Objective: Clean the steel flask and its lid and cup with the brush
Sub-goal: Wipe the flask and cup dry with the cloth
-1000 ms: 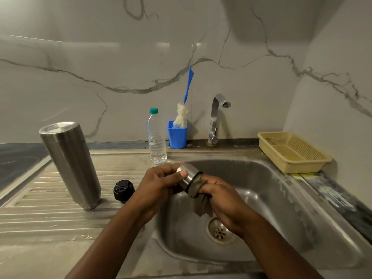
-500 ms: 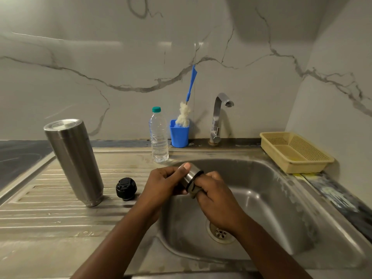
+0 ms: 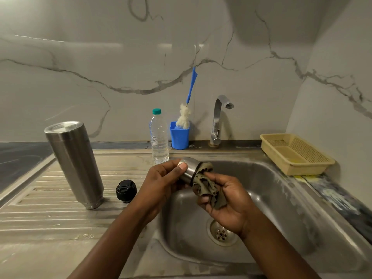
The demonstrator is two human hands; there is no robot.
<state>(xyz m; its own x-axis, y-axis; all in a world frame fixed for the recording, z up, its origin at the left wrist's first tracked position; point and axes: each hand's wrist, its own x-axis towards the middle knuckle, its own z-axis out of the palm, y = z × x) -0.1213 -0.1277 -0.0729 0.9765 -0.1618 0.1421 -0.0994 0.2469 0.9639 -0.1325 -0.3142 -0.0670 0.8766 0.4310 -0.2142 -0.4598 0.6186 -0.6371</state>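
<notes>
Blue plastic tumbler (image 3: 179,137) at back edge of table (image 3: 20,158), just left of the steel tap (image 3: 218,117): holds the bottle brush (image 3: 183,118), white fluffy head down in it, blue handle leaning up against the marble wall. Clear plastic water bottle with green cap (image 3: 159,137) upright, just beside the tumbler on its left; fill level cannot tell. Pale yellow perforated plastic basket (image 3: 291,156) at the table's right edge, near the back right corner. Steel sink basin (image 3: 281,208) has a round drain (image 3: 221,232) at its bottom. Tall steel flask (image 3: 74,164) stands on the ribbed steel drainboard (image 3: 40,208) toward the table's left edge, a flat steel end up. Black round lid (image 3: 126,190) sits on the drainboard just right of the flask's foot, not touching it. Small steel cup (image 3: 190,171) is in the air above the basin's left side, lying sideways, mouth to the right, with a wad of olive-green cloth (image 3: 207,188) pushed into the mouth. Left hand (image 3: 161,182) grips the cup: fingers curled round its body, thumb pressed near the closed end. Right hand (image 3: 227,202) palm up, fingers clenched on the loose part of the cloth, fingertips pinching it at the cup's rim. Both forearms reach in from the table's near edge.
</notes>
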